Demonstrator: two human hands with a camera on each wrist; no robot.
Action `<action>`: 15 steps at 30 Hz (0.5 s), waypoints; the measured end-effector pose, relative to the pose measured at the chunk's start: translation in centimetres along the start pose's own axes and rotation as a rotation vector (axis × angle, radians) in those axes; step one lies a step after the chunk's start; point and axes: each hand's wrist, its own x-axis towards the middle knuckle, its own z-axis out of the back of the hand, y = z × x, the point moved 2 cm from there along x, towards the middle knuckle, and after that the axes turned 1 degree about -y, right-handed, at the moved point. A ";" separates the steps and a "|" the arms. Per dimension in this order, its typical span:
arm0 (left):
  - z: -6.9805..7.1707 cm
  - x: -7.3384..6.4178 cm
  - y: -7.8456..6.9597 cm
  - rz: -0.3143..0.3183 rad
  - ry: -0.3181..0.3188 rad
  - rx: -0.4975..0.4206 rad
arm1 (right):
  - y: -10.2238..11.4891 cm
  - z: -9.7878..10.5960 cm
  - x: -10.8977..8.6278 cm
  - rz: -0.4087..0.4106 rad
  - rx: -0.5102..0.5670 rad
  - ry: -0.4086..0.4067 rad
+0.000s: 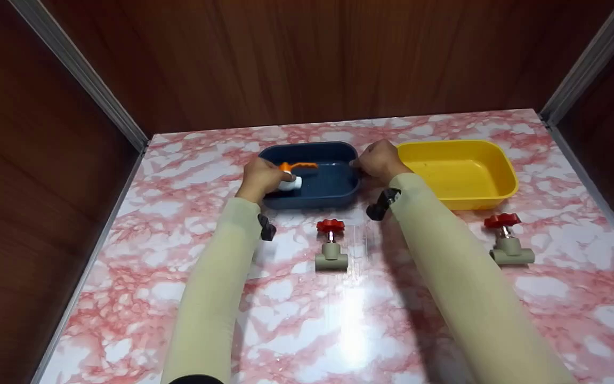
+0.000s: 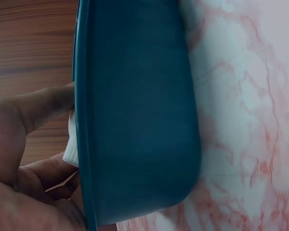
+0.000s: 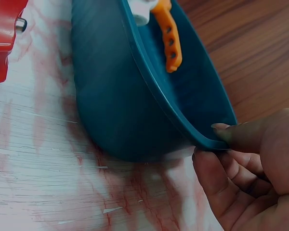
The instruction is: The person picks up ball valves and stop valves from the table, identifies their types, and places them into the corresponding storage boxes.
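A white ball valve with an orange lever handle is in the left part of the dark blue basin. My left hand reaches over the basin's left end and grips the valve's white body. In the left wrist view, a white piece of it shows between thumb and fingers behind the basin's wall. My right hand pinches the basin's right rim; the right wrist view shows the thumb inside and the fingers outside and below.
A yellow basin stands right of the blue one, close by my right hand. Two grey-green valves with red handwheels stand on the marbled table, one before the blue basin, another before the yellow. Wooden panels enclose the back and sides.
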 end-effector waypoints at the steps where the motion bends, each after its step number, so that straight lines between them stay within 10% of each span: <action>1: 0.0 0.0 0.0 0.005 0.001 0.002 | 0.0 0.1 -0.1 -0.004 0.004 0.005; 15: -0.4 0.2 -0.4 0.063 0.009 0.056 | 0.0 0.1 0.1 -0.012 0.002 0.009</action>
